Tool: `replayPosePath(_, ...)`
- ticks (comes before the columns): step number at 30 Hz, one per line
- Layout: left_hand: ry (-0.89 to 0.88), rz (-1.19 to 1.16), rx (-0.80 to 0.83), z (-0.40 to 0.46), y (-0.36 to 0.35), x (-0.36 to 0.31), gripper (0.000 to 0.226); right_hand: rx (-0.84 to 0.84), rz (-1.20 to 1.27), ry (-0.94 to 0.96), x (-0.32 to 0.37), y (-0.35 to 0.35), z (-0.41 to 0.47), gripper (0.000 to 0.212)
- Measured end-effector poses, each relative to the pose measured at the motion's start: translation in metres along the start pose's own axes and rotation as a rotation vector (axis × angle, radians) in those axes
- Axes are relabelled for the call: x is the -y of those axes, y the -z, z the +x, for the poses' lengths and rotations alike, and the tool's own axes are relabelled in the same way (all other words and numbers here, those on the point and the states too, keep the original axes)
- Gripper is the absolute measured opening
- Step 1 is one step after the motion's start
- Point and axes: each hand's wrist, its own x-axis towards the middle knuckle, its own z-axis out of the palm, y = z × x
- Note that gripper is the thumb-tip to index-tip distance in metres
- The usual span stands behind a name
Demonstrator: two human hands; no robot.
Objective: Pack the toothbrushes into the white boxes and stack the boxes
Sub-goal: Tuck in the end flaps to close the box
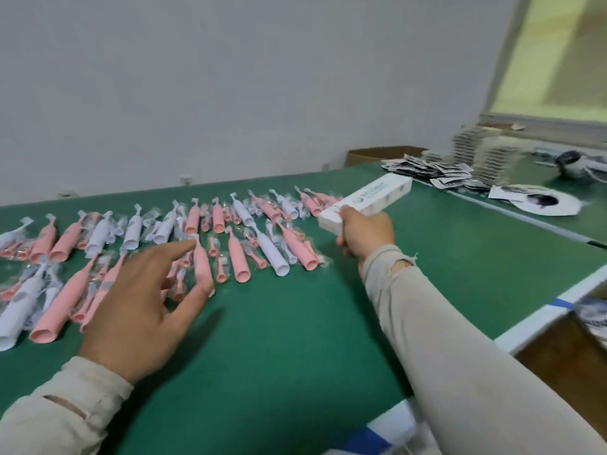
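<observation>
Several pink and white electric toothbrushes [239, 257] lie in two rows across the left half of the green table [295, 339], with small wrapped brush heads among them. My left hand [141, 300] hovers spread over the near row; its forefinger and thumb span a pink toothbrush [201, 264], touching it. My right hand [364, 233] grips one end of a long white box [371, 198], held above the table and pointing away to the right.
A heap of black-and-white printed leaflets [433, 170] and stacks of flat cards [486, 152] sit at the far right. A brown carton [381, 156] stands behind the table. The table's white right edge [558, 303] carries blue tape.
</observation>
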Motion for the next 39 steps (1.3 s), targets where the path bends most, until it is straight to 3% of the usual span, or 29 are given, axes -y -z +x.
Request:
replayPosePath(3, -0.053, -0.001, 0.019, 0.001, -0.002, 0.002, 0.039, -0.146, -0.104, -0.100, -0.003, 0.042, 0.047, 0.040)
replayPosePath(7, -0.056, -0.030, 0.013, 0.000, -0.004, 0.007, 0.040, -0.272, -0.170, -0.219, -0.013, 0.070, 0.080, 0.042)
replayPosePath(10, -0.060, -0.044, 0.016, 0.001, -0.004, 0.008, 0.037, -0.365, -0.638, -0.065, -0.023, 0.077, 0.081, 0.046)
replayPosePath(14, -0.037, -0.072, 0.015, -0.001, -0.004, 0.010, 0.025, -0.305, -1.065, 0.112, -0.037, 0.079, 0.086, 0.041)
replayPosePath(19, 0.002, -0.086, 0.034, -0.001, -0.003, 0.011, 0.031, -0.387, -1.223, 0.025, -0.035, 0.089, 0.102, 0.036)
replayPosePath(22, -0.010, -0.103, 0.026, 0.000, -0.004, 0.006, 0.029, -0.413, -1.280, 0.139, -0.028, 0.082, 0.097, 0.036)
replayPosePath(24, -0.003, -0.098, 0.035, 0.000, -0.004, 0.004, 0.029, -0.297, -1.234, 0.283, -0.018, 0.062, 0.079, 0.033)
replayPosePath(27, 0.019, -0.080, 0.038, 0.000, 0.000, 0.006, 0.027, 0.017, -1.123, 0.497, -0.004, 0.010, 0.027, 0.024)
replayPosePath(31, 0.088, -0.078, -0.076, -0.002, 0.011, 0.013, 0.018, 0.374, -0.847, 0.687, 0.003, -0.065, -0.055, 0.020)
replayPosePath(35, 0.175, 0.004, -0.230, -0.015, 0.028, 0.017, 0.019, 0.451, -0.414, 0.777, -0.010, -0.110, -0.127, 0.021)
replayPosePath(39, 0.235, 0.130, -0.217, -0.033, 0.046, 0.020, 0.024, 0.602, -0.449, 0.991, -0.038, -0.114, -0.159, 0.008)
